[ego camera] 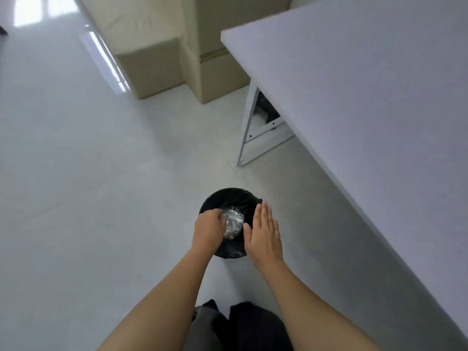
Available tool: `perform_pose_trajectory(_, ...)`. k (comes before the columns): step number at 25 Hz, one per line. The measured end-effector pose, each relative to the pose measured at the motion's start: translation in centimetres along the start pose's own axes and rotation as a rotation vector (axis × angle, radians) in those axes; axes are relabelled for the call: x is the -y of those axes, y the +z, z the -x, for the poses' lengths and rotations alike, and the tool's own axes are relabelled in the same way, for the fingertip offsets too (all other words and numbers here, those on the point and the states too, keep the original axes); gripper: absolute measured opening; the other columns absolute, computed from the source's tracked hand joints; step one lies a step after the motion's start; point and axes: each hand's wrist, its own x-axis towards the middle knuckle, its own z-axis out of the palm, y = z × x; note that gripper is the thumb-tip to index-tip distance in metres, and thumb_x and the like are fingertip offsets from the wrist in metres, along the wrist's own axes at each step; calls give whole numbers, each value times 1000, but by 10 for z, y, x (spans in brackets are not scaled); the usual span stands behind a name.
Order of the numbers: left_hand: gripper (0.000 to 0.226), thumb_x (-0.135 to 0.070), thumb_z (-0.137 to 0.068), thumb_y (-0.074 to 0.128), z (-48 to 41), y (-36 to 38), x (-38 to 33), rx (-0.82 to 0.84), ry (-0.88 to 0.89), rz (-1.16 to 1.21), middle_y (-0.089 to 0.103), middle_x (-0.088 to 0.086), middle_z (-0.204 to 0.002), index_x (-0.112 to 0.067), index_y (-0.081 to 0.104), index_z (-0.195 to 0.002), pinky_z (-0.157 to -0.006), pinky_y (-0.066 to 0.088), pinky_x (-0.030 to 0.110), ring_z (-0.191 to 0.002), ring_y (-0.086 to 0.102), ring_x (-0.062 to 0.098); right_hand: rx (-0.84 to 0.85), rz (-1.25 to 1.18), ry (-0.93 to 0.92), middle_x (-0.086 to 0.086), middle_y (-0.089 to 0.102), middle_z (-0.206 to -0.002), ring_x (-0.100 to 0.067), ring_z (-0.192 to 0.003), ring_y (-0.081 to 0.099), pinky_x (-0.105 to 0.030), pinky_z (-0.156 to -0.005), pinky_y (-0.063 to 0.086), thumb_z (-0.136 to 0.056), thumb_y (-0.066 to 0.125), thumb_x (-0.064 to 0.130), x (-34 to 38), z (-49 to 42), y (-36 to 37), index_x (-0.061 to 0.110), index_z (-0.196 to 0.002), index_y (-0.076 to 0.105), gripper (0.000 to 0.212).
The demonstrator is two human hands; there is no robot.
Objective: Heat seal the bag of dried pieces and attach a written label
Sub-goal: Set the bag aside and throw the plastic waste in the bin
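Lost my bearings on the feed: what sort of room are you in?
Probably a plain workroom or office: glossy pale tiled floor, a white table on a metal frame, beige boxes against the wall, and a black-lined waste bin under both hands.

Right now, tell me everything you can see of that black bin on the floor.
The bin is small, round and lined with a glossy black plastic bag folded over its rim. It stands upright on the pale floor, beside the white table. Crumpled clear plastic lies inside. The left hand reaches into it with fingers curled; the right hand hovers flat over its right edge.
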Motion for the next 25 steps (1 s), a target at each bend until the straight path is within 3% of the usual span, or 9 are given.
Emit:
perform_pose_trajectory(2, 28, -13, -91, 41, 29, -49, -45, -63, 45, 31, 60, 11, -66, -2, 58, -72, -61, 38, 33, -68, 52, 29, -46, -27, 1, -8, -8, -158, -18, -146, -8, -30, -114, -7, -76, -13, 49, 24, 29, -59, 6, -146, -5, 84)
perform_pose_trajectory(6, 26, -12, -93, 45, 95, -132, -150, -220, 241, 199, 52, -1, -61, -8, 58, -70, -61, 32, 25, -60, 46, 18, -186, -112, -9, -7, -4, -158, -17, -146, -5, -28, -113, -8, -80, -10, 49, 49, 100, -173, 7, -147, 0, 80)
perform_pose_trajectory(10, 31, -14, -94, 44, 133, -142, -243, -172, 462, 207, 51, 2, -56, -7, 55, -66, -54, 31, 26, -55, 43, 18, -404, -145, 100, -8, -1, -158, -19, -146, -3, -36, -120, 1, -94, 7, 40, 23, 147, -249, 6, -147, 4, 63)
perform_pose_trajectory(12, 30, -15, -95, 42, 151, -125, -292, -62, 576, 182, 62, 11, -66, -3, 61, -75, -59, 39, 31, -62, 52, 22, -520, -157, 213, -8, -3, -158, -19, -146, -4, -34, -117, -2, -94, 5, 42, -13, 173, -281, 5, -147, 2, 65)
perform_pose_trajectory(14, 29, -19, -97, 41, 174, -100, -339, 66, 677, 143, 70, 12, -87, -4, 66, -96, -75, 47, 34, -82, 63, 27, -647, -141, 329, -9, -3, -158, -19, -146, -4, -32, -116, -4, -91, 1, 44, -59, 205, -309, 5, -147, 1, 67)
perform_pose_trajectory(17, 41, -29, -99, 38, 222, -54, -395, 236, 824, 27, 59, 11, -129, -5, 53, -129, -103, 39, 36, -122, 53, 27, -767, -136, 534, -8, -5, -158, -18, -146, -6, -29, -113, -8, -99, 14, 37, -132, 262, -327, 6, -147, -1, 59)
perform_pose_trajectory(22, 43, -28, -100, 36, 301, 40, -473, 457, 987, 3, 53, 12, -137, -3, 47, -134, -107, 34, 32, -128, 47, 26, -920, -157, 816, -13, 7, -157, -24, -146, 8, -34, -116, 3, -85, -2, 47, -245, 346, -327, 2, -146, 8, 77)
perform_pose_trajectory(25, 44, -29, -100, 36, 336, 108, -516, 554, 1013, -38, 49, 10, -140, -5, 45, -136, -109, 31, 32, -131, 44, 25, -955, -209, 991, -13, 9, -157, -25, -146, 9, -35, -117, 9, -86, 1, 49, -320, 380, -319, 3, -147, 9, 77)
